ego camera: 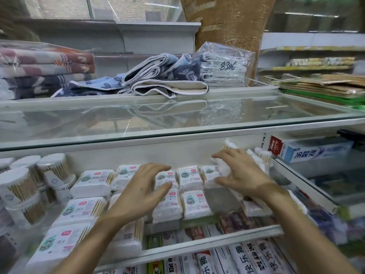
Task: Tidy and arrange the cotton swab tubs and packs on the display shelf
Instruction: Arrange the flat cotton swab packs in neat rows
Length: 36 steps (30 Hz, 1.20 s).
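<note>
White cotton swab packs (190, 178) with pink and green labels lie in rows on the middle glass shelf (215, 232). Larger packs (85, 209) lie at the left front. Round swab tubs (18, 184) are stacked at the far left. My left hand (142, 186) hovers with spread fingers over the packs in the middle, thumb near one pack; whether it touches them I cannot tell. My right hand (239, 173) has spread fingers on a loose clear bundle of swabs (260, 157) at the shelf's right end, thumb by the rightmost pack (209, 175).
A glass top shelf (177, 117) juts out above the swabs, with folded towels (158, 80) and a plastic bag marked 8306 (225, 66). Toothpaste boxes (312, 151) sit behind a glass divider on the right. More toothpaste boxes (237, 256) fill the shelf below.
</note>
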Each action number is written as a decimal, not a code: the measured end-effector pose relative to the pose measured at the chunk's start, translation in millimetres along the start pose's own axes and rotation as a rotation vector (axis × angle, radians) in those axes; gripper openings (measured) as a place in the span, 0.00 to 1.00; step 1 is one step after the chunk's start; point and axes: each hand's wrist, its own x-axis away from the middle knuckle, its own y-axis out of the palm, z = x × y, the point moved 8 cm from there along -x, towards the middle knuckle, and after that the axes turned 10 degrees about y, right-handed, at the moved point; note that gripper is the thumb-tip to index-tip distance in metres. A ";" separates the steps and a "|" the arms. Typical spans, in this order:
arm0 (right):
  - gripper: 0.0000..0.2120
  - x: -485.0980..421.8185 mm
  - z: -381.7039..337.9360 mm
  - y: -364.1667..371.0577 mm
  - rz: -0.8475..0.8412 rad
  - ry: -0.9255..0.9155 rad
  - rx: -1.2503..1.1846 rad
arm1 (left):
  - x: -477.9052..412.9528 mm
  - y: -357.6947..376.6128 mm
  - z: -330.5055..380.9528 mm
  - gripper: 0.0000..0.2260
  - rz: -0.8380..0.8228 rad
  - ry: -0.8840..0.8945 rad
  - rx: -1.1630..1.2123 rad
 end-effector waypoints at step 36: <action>0.15 5.0 -29.2 35.7 -0.300 0.402 -1.658 | -20.6 7.0 14.8 0.36 0.123 -0.058 0.410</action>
